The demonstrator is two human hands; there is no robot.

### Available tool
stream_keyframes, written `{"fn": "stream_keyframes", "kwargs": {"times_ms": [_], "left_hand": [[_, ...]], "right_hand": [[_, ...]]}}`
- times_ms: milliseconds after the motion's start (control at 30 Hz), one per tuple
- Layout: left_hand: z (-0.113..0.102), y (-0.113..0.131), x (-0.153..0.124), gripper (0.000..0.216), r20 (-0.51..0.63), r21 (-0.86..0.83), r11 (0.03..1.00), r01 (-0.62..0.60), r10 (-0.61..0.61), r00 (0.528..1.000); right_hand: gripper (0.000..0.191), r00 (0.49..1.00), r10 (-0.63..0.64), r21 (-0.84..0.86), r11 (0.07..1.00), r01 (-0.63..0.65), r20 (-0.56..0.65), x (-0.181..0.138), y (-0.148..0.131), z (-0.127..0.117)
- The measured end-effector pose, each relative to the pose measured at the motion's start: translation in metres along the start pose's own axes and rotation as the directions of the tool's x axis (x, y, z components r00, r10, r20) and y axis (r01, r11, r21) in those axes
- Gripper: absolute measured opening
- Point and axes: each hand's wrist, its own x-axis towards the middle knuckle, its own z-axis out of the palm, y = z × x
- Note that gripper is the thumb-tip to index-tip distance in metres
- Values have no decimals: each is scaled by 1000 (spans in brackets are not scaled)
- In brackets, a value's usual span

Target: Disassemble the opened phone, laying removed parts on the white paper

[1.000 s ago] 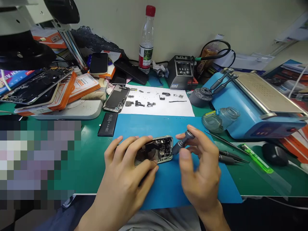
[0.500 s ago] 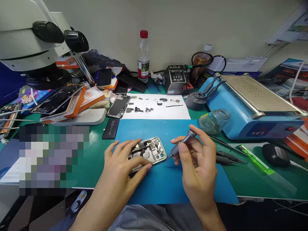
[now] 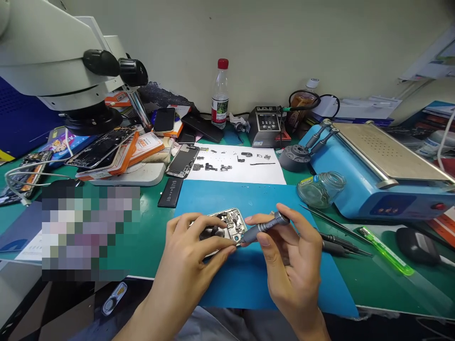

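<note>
An opened phone body (image 3: pixel 229 221) with bare metal frame and exposed parts lies on a blue mat (image 3: pixel 249 279). My left hand (image 3: pixel 194 253) grips it, fingers curled over its near side and thumb meeting forefinger at its right edge. My right hand (image 3: pixel 291 258) pinches a grey precision screwdriver (image 3: pixel 261 227), held nearly level, with its tip at the phone's lower right corner next to my left fingertips.
A white sheet (image 3: pixel 245 168) with several small phone parts lies behind the mat, a battery (image 3: pixel 170 192) at its left. A microscope (image 3: pixel 64 61) looms at left over stacked phones. A blue heating machine (image 3: pixel 377 175), glass jar (image 3: pixel 322 188), tweezers (image 3: pixel 343 241) and soldering station (image 3: pixel 268 125) are at right.
The view has tilted up and shifted. The screwdriver has swung from steep to nearly level, its tip now at the phone's corner by my left fingertips. My left hand still holds the phone.
</note>
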Motion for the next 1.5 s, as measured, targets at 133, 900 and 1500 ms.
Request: {"fn": "stream_keyframes", "kwargs": {"times_ms": [133, 900, 1500], "left_hand": [[-12, -12, -5, 18, -21, 0, 1000, 10, -10, 1000], [-27, -77, -33, 18, -162, -148, 983, 113, -136, 977], [-28, -87, -37, 10, -102, -31, 999, -18, 15, 995]], "right_hand": [[50, 996, 14, -13, 1000, -15, -90, 4, 1, 0], [10, 846, -79, -760, 402, 511, 527, 13, -16, 68], [17, 788, -417, -636, 469, 613, 452, 3, -32, 75]]}}
